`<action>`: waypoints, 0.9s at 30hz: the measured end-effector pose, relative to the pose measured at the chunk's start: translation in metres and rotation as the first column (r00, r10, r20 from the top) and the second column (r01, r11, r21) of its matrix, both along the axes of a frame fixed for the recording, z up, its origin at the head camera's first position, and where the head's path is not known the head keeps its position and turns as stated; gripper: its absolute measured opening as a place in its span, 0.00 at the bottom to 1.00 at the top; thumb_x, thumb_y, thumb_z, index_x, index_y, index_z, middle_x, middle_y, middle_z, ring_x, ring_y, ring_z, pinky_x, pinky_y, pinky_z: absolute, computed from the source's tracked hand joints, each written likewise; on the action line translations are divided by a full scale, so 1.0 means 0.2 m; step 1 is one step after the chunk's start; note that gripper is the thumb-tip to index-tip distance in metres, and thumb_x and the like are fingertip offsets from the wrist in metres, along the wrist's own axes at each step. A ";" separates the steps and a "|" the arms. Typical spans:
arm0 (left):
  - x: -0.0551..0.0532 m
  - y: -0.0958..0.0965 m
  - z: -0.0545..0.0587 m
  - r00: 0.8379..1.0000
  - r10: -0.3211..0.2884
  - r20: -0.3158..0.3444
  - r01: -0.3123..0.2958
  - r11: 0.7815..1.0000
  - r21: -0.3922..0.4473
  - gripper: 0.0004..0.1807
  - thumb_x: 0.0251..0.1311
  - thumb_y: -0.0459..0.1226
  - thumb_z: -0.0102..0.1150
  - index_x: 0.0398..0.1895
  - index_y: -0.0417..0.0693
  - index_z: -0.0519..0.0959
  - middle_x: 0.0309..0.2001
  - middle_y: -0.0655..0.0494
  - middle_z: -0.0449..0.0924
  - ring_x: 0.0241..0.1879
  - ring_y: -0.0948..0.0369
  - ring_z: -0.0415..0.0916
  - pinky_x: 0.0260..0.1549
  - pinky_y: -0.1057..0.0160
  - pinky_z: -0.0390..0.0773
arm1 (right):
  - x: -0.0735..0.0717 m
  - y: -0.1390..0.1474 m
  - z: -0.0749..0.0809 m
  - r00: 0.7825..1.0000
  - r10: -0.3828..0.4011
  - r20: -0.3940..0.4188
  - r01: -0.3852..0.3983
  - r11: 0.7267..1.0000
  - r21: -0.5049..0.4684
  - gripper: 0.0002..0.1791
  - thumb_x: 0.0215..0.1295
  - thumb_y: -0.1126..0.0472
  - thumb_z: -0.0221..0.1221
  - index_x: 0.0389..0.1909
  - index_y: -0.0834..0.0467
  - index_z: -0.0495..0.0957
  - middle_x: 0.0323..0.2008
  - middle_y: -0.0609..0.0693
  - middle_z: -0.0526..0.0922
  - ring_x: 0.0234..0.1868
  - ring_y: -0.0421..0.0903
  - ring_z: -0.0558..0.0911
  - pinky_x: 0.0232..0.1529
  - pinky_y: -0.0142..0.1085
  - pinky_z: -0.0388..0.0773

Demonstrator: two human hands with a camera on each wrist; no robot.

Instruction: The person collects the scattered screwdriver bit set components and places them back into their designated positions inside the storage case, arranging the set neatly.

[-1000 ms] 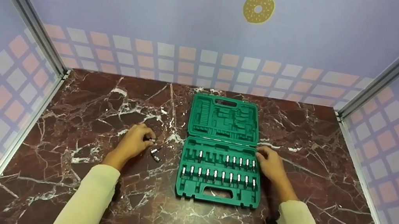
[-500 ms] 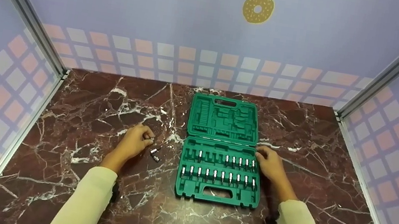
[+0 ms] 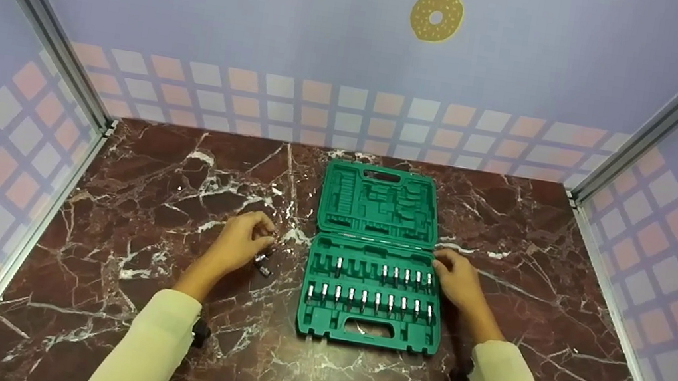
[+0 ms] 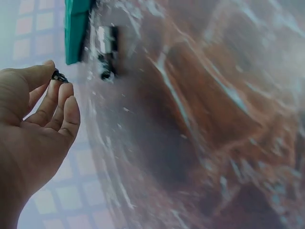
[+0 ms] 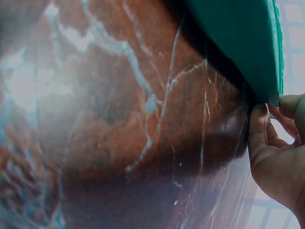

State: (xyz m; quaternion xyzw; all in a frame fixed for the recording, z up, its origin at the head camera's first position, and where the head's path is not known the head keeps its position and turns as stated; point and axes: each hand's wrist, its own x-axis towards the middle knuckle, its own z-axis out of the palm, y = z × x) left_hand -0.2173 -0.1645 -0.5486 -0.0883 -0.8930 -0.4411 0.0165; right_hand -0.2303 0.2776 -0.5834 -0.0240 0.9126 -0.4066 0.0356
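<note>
A green plastic tool case lies unfolded on the table, with two rows of chrome bit sockets in its near half. Several slots in the upper row hold nothing. Left of the case, my left hand pinches a small dark metal bit socket between thumb and fingertips; the fingers mostly cover it. Just beside that hand, loose bit sockets lie on the table, also showing in the left wrist view as a chrome-and-black pair. My right hand grips the case's right edge near the hinge, thumb and fingers around its side.
The table is dark red marble with white veins. Purple panels with a checkered band enclose it at the back and both sides. The case lid, moulded with hollows, lies flat toward the back.
My left hand has shifted a little right toward the case, the small bit socket in its fingertips. The right hand keeps its place at the case edge.
</note>
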 end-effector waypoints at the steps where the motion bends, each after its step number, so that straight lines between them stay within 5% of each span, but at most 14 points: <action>1: 0.00 0.01 0.01 1.000 -0.010 -0.002 0.010 1.000 0.002 0.06 0.59 0.26 0.69 0.38 0.38 0.82 0.35 0.47 0.83 0.34 0.57 0.79 0.36 0.66 0.77 | 0.00 0.00 0.00 1.000 -0.002 -0.002 0.002 1.000 0.002 0.15 0.77 0.65 0.55 0.57 0.67 0.79 0.54 0.67 0.83 0.55 0.62 0.81 0.58 0.58 0.77; 14: 0.01 0.18 0.12 0.997 -0.069 -0.042 0.072 0.996 0.054 0.08 0.59 0.25 0.69 0.40 0.38 0.83 0.33 0.48 0.84 0.34 0.57 0.79 0.37 0.61 0.81 | 0.00 0.01 0.00 1.000 0.003 -0.010 -0.003 1.000 0.012 0.15 0.76 0.65 0.56 0.57 0.67 0.79 0.54 0.66 0.83 0.54 0.63 0.82 0.58 0.59 0.77; 27: 0.02 0.38 0.19 0.987 -0.157 0.030 0.156 0.987 0.044 0.08 0.61 0.28 0.68 0.43 0.38 0.84 0.38 0.49 0.86 0.38 0.56 0.84 0.42 0.57 0.86 | 0.00 0.01 0.00 1.000 0.009 0.013 -0.009 1.000 0.021 0.16 0.78 0.64 0.55 0.60 0.66 0.78 0.57 0.66 0.82 0.56 0.63 0.81 0.58 0.59 0.76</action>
